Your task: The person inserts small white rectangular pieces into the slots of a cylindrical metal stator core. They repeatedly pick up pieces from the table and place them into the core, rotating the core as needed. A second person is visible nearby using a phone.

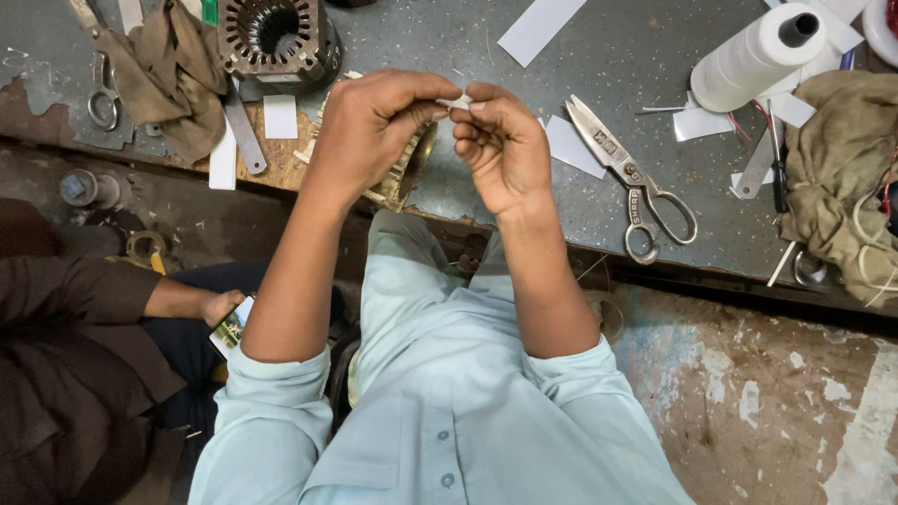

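Note:
My left hand (369,131) and my right hand (502,145) meet in front of me and pinch a small white paper strip (459,101) between their fingertips. Right under my left hand lies a round metal motor stator (409,173) at the edge of the grey bench (636,56). My pale blue shirt sleeves are rolled up to the elbows.
Large steel scissors (631,178) lie right of my hands. A white thread cone (753,56) and a crumpled cloth (842,178) sit at the right. A second stator (279,37), a rag (164,75) and smaller scissors (101,92) are at the back left. Another person's hand (213,307) holds a phone at my left.

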